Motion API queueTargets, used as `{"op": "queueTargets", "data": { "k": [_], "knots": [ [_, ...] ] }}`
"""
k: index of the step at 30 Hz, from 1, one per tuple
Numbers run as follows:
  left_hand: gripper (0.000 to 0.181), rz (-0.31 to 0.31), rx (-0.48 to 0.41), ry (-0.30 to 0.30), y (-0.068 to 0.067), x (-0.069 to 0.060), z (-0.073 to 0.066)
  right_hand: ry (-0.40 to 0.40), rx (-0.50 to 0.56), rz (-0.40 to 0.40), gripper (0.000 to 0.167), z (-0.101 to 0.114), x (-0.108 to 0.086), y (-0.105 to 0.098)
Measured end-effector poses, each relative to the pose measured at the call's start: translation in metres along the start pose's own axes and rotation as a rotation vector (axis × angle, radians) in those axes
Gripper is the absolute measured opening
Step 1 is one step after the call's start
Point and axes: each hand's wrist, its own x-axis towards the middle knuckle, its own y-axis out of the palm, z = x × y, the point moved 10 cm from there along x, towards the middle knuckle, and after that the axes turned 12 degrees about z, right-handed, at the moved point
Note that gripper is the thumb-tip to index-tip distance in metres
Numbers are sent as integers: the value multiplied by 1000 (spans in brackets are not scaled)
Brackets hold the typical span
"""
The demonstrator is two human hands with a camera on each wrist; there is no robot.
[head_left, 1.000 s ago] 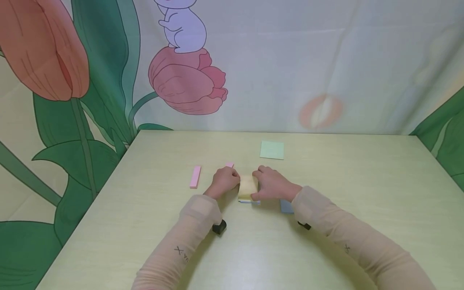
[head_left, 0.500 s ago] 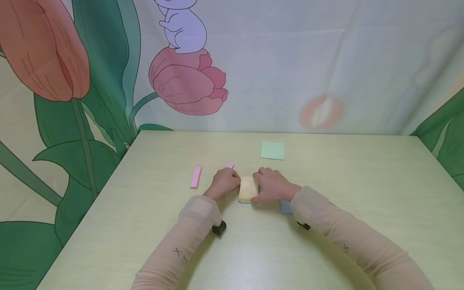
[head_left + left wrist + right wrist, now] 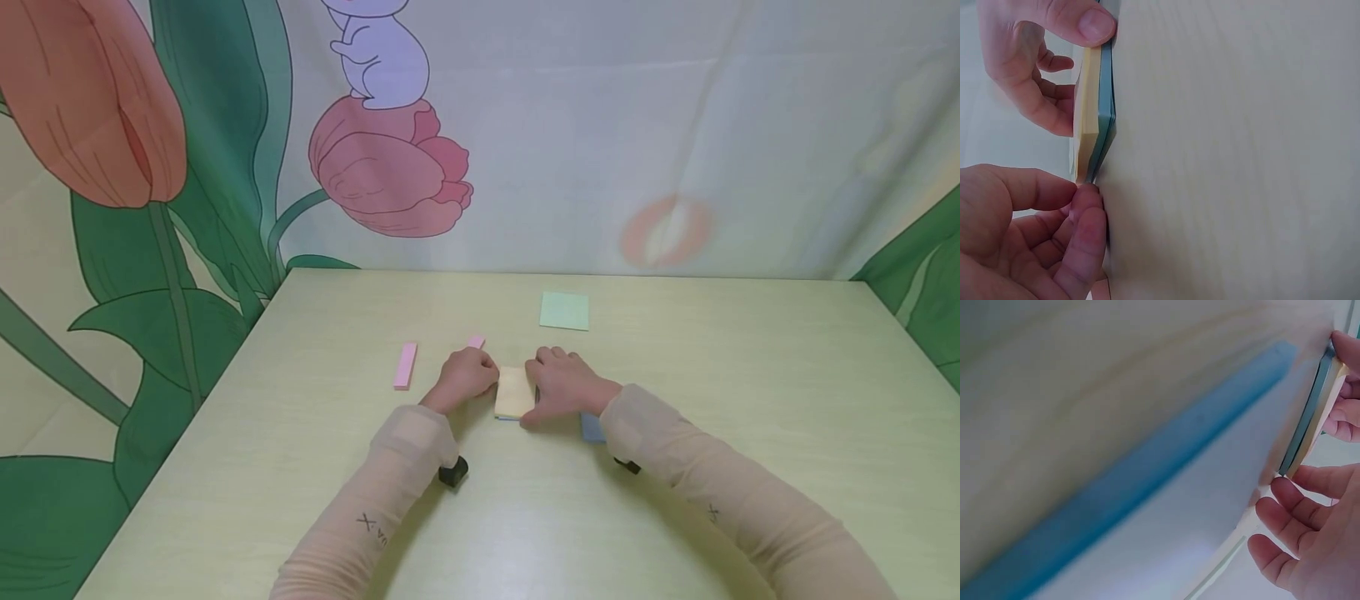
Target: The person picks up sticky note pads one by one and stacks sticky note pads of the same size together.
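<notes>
A yellow sticky note pad (image 3: 513,392) lies on a blue sticky note pad (image 3: 1105,81), the two stacked near the middle of the table. My right hand (image 3: 564,385) grips the stack from the right, its thumb along the near edge and its fingers toward the far edge. At the stack's left side, my left hand (image 3: 468,373) pinches the corner between thumb and finger, as the left wrist view shows close up. Another blue pad (image 3: 592,428) lies partly hidden under my right wrist; in the right wrist view this blue pad (image 3: 1166,450) looks large and blurred.
A narrow pink pad (image 3: 405,367) lies left of my left hand, and a second pink strip (image 3: 476,342) shows just beyond it. Farther back is a pale green square pad (image 3: 565,311). A flower-printed curtain (image 3: 562,142) hangs behind the pale wooden table (image 3: 750,417).
The yellow pad's top, slightly bowed a second ago, now lies flatter, and its layers sit more evenly at the near edge. Both hands have stayed nearly in place.
</notes>
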Motion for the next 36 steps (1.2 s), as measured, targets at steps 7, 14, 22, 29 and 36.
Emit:
{"op": "queueTargets", "data": {
  "k": [7,14,22,29,36],
  "knots": [
    [15,42,-19,-20,3,-1,2,34,8,34,84,-3,0,-3],
    [14,50,-26,-21,3,-2,2,159,279,-55,38,-23,1,-13],
    [14,70,-45,-12,7,-2,2,226,541,0,35,-34,0,-2],
    [14,82,-79,-13,10,-4,2,258,648,56,24,-36,2,9],
    [15,100,-95,-15,14,-3,4,276,727,78,26,-39,4,17]
  ]
}}
